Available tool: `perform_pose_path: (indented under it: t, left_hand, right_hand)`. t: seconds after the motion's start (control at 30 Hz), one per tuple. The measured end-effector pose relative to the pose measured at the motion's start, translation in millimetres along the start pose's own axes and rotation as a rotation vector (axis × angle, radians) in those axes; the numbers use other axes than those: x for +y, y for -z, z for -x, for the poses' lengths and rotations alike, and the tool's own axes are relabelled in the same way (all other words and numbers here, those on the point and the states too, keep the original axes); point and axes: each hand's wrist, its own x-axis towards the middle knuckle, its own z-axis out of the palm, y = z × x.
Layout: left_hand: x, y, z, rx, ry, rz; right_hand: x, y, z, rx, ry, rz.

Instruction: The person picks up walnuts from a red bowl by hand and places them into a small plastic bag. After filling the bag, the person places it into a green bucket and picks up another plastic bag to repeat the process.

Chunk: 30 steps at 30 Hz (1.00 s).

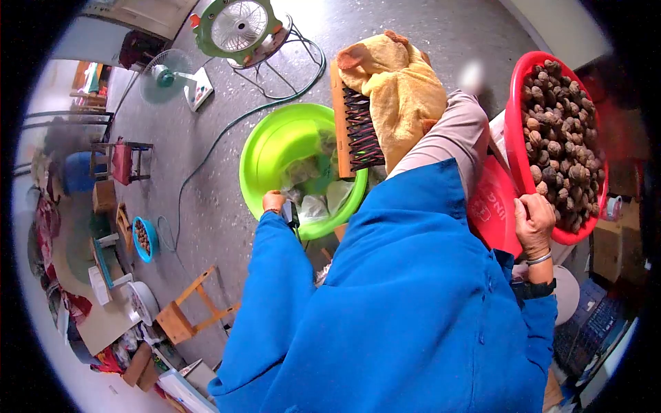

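My left hand [274, 201] is closed at the near left rim of a bright green basin [258, 155]. A dark, narrow object with a pale part [292, 215] shows beside it; what the fingers hold is hidden. Several clear plastic bags [314, 208] lie in the basin. On the right, my right hand [535, 221], with a bracelet and a dark wristband, is curled over the near rim of a red basin [515, 148]. Brown walnuts [561, 141] fill that basin. Red plastic with white lettering [490, 206] shows left of the hand.
A wooden stool with a woven seat [359, 131] and a yellow cloth [403, 89] stand beyond the green basin. Two fans [241, 26] [164, 74], a green hose [200, 160], a blue basin [151, 241] and a wooden chair [177, 322] are farther left.
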Motion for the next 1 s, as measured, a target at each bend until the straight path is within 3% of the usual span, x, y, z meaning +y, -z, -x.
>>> perform_pose_path:
  t: [0.13,0.2,0.37,0.47,0.63,0.7,0.73,0.77,0.93,1.0]
  left_hand:
    - [5.1,-12.5,-4.9,-0.105,0.064,0.133]
    - [7.3,-26.2,-6.6,-0.001,0.038,0.148]
    - [3.9,-41.3,-18.8,-0.03,0.076,0.105]
    - [-0.9,-44.5,-22.7,-0.069,0.097,0.326]
    - [-20.1,-66.7,-43.7,-0.075,0.095,0.516]
    - [-66.4,-116.2,-90.2,-0.053,0.152,0.539]
    - [-59.0,-114.8,-92.2,-0.042,0.181,0.552]
    - [-57.1,-110.0,-89.6,-0.178,0.259,0.599]
    - [-47.2,-102.5,-85.6,-0.224,0.188,0.718]
    - [-34.7,-93.9,-77.6,-0.371,0.246,1.026]
  right_hand:
    - [2.4,-3.3,1.0,-0.012,-0.006,0.025]
    - [3.8,-5.3,1.8,-0.033,-0.025,0.035]
    - [0.8,-4.7,-1.7,-0.068,-0.087,0.014]
    - [-4.1,-5.2,-6.5,-0.074,-0.107,0.016]
    - [-8.5,-3.5,-10.1,-0.12,-0.126,0.041]
    - [-13.4,-3.8,-13.1,-0.124,-0.146,0.052]
    - [-15.8,-4.0,-14.6,-0.126,-0.161,0.064]
    - [-17.5,-3.9,-16.2,-0.126,-0.152,0.072]
    - [-19.2,-3.3,-18.0,-0.17,-0.213,0.072]
    - [-17.5,-3.9,-16.2,-0.179,-0.241,0.081]
